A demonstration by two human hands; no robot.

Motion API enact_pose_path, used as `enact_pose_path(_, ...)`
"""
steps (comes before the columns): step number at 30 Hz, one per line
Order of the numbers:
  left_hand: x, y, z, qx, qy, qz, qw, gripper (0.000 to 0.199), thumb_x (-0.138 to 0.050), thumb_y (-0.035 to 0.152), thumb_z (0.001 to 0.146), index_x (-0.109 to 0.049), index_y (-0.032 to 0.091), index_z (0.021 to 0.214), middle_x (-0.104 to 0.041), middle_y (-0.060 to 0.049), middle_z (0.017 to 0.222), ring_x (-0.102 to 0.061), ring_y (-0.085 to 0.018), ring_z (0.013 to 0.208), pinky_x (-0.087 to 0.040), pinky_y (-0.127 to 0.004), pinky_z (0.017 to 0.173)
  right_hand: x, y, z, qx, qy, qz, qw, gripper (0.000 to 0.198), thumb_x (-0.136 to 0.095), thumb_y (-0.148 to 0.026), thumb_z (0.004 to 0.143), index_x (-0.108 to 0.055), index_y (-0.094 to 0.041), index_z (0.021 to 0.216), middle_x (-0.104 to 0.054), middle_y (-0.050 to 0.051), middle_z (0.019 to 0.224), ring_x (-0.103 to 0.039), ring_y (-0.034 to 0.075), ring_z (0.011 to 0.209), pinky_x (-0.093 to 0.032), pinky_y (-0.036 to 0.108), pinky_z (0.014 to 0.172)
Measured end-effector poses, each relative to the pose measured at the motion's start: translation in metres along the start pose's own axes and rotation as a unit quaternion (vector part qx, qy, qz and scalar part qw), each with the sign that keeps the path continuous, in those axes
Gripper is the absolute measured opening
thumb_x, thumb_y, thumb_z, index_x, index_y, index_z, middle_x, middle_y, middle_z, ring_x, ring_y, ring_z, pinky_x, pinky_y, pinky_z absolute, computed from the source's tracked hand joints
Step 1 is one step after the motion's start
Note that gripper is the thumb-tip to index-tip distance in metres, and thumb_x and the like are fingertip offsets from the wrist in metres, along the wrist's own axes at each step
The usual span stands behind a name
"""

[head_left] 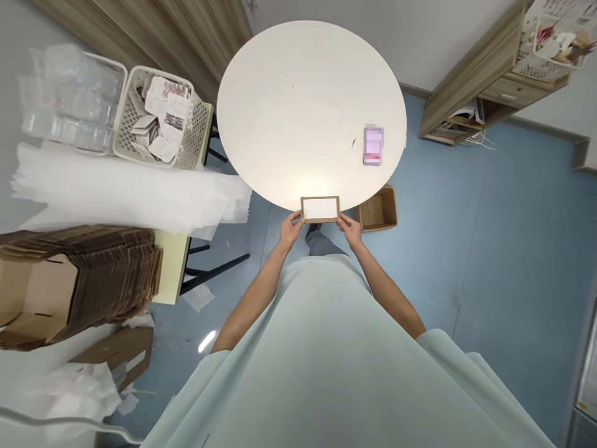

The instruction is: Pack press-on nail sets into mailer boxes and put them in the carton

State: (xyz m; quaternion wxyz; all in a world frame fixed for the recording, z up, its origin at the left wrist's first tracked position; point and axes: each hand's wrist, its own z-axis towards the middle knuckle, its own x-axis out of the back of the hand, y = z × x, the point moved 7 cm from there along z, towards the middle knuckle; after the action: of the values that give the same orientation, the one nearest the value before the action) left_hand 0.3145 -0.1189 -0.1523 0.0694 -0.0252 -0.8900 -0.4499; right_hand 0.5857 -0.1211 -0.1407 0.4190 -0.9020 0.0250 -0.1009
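My pale green shirt fills the near middle of the view; from its sleeves my left forearm slants far and to the right, my right forearm far and to the left, so that both hands come together in front of my body at the near edge of the white table. Between them is a flat, brown-edged piece with a white face, its long side across me; it overlaps the table's near rim in this view, though I cannot tell whether it rests there or hangs just clear. My left hand pinches the left end, thumb at the near corner by a small yellow mark; my right hand pinches the right end, thumb and fingertips close together on the edge; what my fingers do underneath I cannot see. I judge the step in hand to be a two-handed hold, squared to my body; any move from here would call for both wrists travelling together and an even pinch, lest one end dip. To the right, an open cardboard box stands lower than the tabletop; farther off, on the table, lies a blurred pink-purple rectangle; to the left, well apart from my hands, are white sheets and packed brown cardboard.
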Motion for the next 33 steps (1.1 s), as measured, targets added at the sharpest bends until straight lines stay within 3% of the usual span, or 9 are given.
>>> enact_pose_path(4, -0.022, -0.006, -0.030, -0.004, -0.011, -0.037, 0.999, 0.063, -0.079, 0.059, 0.101, -0.070, 0.021, 0.150, -0.072, -0.022, 0.154, -0.071, -0.034, 0.142, -0.067, -0.052, 0.112, 0.032, 0.011, -0.030, -0.038, 0.011, 0.058, 0.998, 0.042, -0.097, -0.043, 0.086, -0.082, -0.021, 0.118, -0.088, 0.008, 0.115, -0.087, 0.024, 0.107, -0.071, 0.041, 0.105)
enact_pose_path(10, -0.061, -0.005, -0.057, 0.002, -0.057, -0.061, 0.997, 0.054, -0.081, 0.051, 0.100, -0.072, 0.020, 0.143, -0.075, -0.019, 0.145, -0.072, -0.031, 0.140, -0.066, -0.051, 0.116, 0.088, 0.020, -0.068, -0.058, -0.001, 0.091, 0.994, 0.037, -0.101, -0.035, 0.085, -0.075, -0.022, 0.106, -0.085, 0.004, 0.106, -0.086, 0.019, 0.097, -0.071, 0.035, 0.103)
enact_pose_path(16, -0.097, -0.002, -0.067, 0.043, -0.086, -0.030, 0.995, 0.050, -0.084, 0.046, 0.097, -0.073, 0.022, 0.139, -0.078, -0.017, 0.140, -0.081, -0.027, 0.118, -0.066, -0.053, 0.113, 0.136, 0.028, -0.072, -0.088, -0.037, 0.103, 0.990, 0.035, -0.104, -0.029, 0.081, -0.076, -0.021, 0.100, -0.086, 0.003, 0.099, -0.086, 0.017, 0.092, -0.071, 0.031, 0.096)
enact_pose_path(22, -0.166, 0.002, -0.047, 0.063, -0.085, 0.031, 0.994, 0.041, -0.083, 0.037, 0.093, -0.076, 0.021, 0.130, -0.080, -0.018, 0.140, -0.079, -0.029, 0.122, -0.067, -0.050, 0.106, 0.198, 0.041, -0.036, -0.126, -0.047, 0.098, 0.986, 0.038, -0.108, -0.031, 0.076, -0.076, -0.021, 0.093, -0.086, 0.003, 0.091, -0.084, 0.018, 0.083, -0.071, 0.033, 0.093)
enact_pose_path(27, -0.248, -0.003, -0.002, 0.075, -0.038, 0.127, 0.988, 0.030, -0.082, 0.033, 0.087, -0.081, 0.020, 0.114, -0.083, -0.014, 0.111, -0.080, -0.030, 0.104, -0.067, -0.051, 0.100, 0.258, 0.054, 0.012, -0.161, -0.030, 0.080, 0.983, 0.045, -0.110, -0.030, 0.071, -0.073, -0.021, 0.096, -0.086, 0.005, 0.093, -0.083, 0.019, 0.082, -0.071, 0.035, 0.088)
enact_pose_path(30, -0.299, -0.012, 0.028, 0.087, -0.031, 0.150, 0.984, 0.024, -0.084, 0.031, 0.083, -0.082, 0.022, 0.104, -0.082, -0.011, 0.103, -0.079, -0.032, 0.103, -0.064, -0.053, 0.107, 0.292, 0.060, 0.046, -0.180, -0.040, 0.052, 0.981, 0.046, -0.110, -0.032, 0.070, -0.075, -0.020, 0.097, -0.086, 0.006, 0.093, -0.081, 0.020, 0.079, -0.070, 0.036, 0.087)
enact_pose_path(33, -0.345, -0.022, 0.052, 0.091, -0.035, 0.170, 0.981, 0.025, -0.083, 0.027, 0.082, -0.083, 0.022, 0.107, -0.083, -0.010, 0.108, -0.078, -0.034, 0.110, -0.058, -0.056, 0.118, 0.319, 0.064, 0.082, -0.184, -0.058, 0.025, 0.981, 0.044, -0.107, -0.034, 0.070, -0.074, -0.020, 0.095, -0.084, 0.003, 0.092, -0.079, 0.019, 0.079, -0.069, 0.036, 0.087)
